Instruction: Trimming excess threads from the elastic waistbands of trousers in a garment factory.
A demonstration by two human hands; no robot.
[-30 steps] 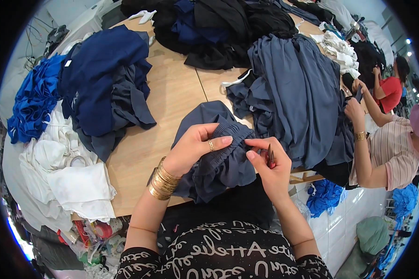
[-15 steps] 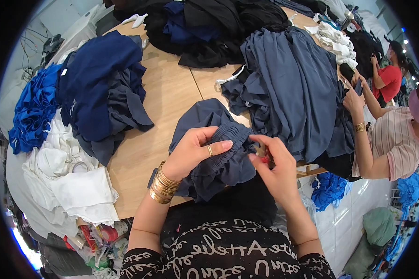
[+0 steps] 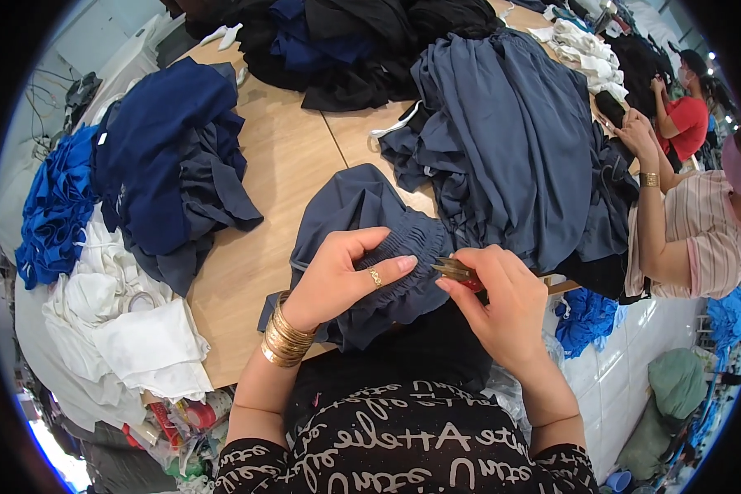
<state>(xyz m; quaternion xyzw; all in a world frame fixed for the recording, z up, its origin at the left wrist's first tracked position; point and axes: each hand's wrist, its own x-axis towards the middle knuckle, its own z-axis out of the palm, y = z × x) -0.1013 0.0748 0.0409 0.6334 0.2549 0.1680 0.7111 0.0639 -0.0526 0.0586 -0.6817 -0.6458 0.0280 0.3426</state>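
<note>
A slate-grey garment [image 3: 337, 198] with a gathered elastic band [image 3: 416, 239] lies bunched at the table's near edge. My left hand [image 3: 346, 276] grips it at the band, thumb on top and the other fingers partly hidden in the cloth. In my right hand [image 3: 502, 300] is a pair of thread snips [image 3: 459, 272] with metal blades and a red part. The blades point left and sit close to the band's right edge; whether they touch the cloth, I cannot tell.
Grey garments [image 3: 502, 156] are heaped to the right, black cloth [image 3: 362, 74] at the back. Navy [image 3: 165, 140], blue [image 3: 58, 198] and white cloth [image 3: 148, 329] lie left. At the right, a co-worker in a striped top [image 3: 692, 235] stands by the table.
My right hand has moved slightly right and turned, so the snips' blades now show, pointing at the band. The band lies more spread out under my left hand.
</note>
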